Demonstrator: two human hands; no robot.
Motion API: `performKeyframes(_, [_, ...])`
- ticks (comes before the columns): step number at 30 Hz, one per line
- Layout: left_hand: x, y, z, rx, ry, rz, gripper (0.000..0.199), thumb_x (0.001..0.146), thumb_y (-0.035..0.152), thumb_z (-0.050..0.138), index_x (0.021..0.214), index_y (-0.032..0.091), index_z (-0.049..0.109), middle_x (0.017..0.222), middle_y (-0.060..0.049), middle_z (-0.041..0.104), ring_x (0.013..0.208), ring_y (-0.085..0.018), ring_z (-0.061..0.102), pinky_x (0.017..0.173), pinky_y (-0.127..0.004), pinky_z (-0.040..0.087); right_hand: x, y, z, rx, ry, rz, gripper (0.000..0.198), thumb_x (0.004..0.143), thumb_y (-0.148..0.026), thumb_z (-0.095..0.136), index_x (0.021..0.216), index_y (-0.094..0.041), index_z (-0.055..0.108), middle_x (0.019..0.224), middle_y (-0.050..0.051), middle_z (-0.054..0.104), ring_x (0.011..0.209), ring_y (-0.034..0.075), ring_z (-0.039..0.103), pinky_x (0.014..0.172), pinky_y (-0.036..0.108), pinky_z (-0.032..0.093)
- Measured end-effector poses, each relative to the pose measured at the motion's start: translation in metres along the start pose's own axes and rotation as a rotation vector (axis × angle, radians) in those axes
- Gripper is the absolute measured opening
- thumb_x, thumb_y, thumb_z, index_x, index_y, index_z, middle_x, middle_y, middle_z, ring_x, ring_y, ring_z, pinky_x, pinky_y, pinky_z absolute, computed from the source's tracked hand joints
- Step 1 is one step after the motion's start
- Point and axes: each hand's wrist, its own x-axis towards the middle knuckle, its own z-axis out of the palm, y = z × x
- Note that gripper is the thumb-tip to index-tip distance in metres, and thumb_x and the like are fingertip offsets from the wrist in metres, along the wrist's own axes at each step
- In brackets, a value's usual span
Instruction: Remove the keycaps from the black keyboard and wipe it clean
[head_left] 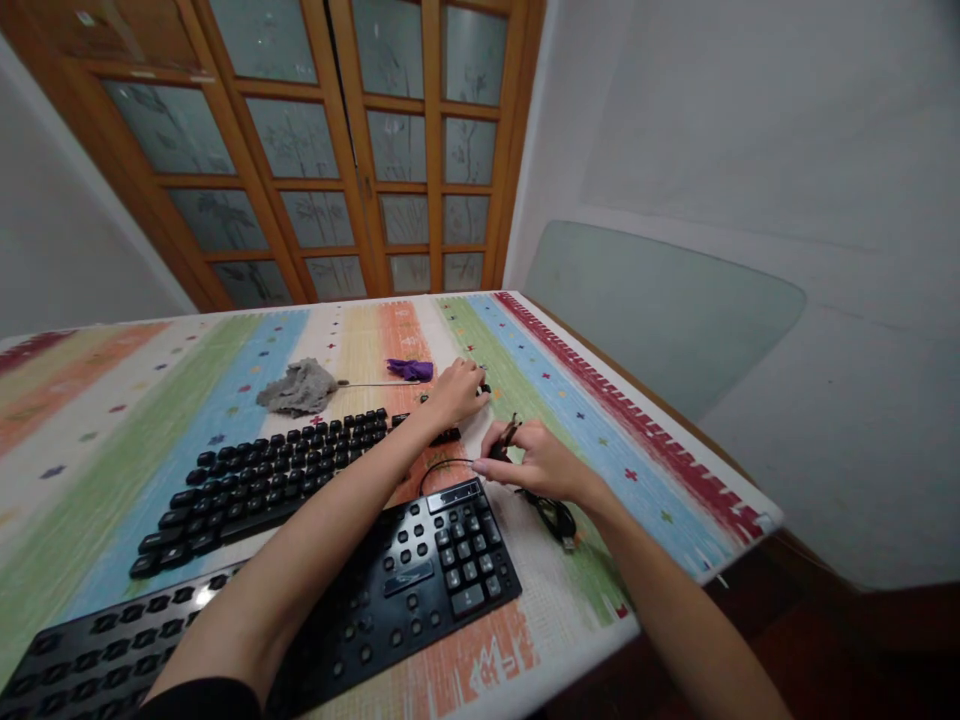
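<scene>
- The left hand reaches past the keycap rows toward the table's far edge, fingers curled at small black pieces; whether they grip cannot be told.
- The right hand, nearer the right edge, is closed around a dark tool.
- The keyboard, number-pad keys attached, lies along the near edge.
- Loose keycaps stand in rows just beyond it.
- A coiled cable lies toward the near right corner.

At upper left you see wood-framed glass doors, with brown cardboard near the corner. At right, you have a pale green panel against the white wall. Mid-frame, a grey fluffy bundle and purple crumpled item lie on your striped tablecloth.
</scene>
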Motion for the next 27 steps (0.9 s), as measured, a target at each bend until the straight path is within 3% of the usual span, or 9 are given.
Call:
performKeyframes(11, [0.015,-0.002,0.018,0.086,-0.086,-0.071,0.025,0.088,0.026,0.053,0.102,0.013,0.069,0.110,-0.016,0.066,0.109,-0.030,0.056,0.093,-0.040,0.048,-0.002,-0.003,0.004,-0.020,-0.013,-0.053,0.023,0.090,-0.037,0.065,0.082,-0.016,0.068,0.068,0.000,0.066,0.059,0.011,0.058,0.059,0.024,0.044])
performKeyframes(27, [0.012,-0.008,0.015,0.004,-0.046,-0.043,0.022,0.085,0.025,0.059,0.101,0.012,0.067,0.107,-0.015,0.065,0.106,-0.031,0.056,0.091,-0.041,0.048,-0.001,-0.002,0.002,-0.007,-0.015,-0.023,0.021,0.089,-0.036,0.067,0.082,-0.016,0.066,0.069,0.000,0.066,0.060,0.012,0.058,0.061,0.025,0.045])
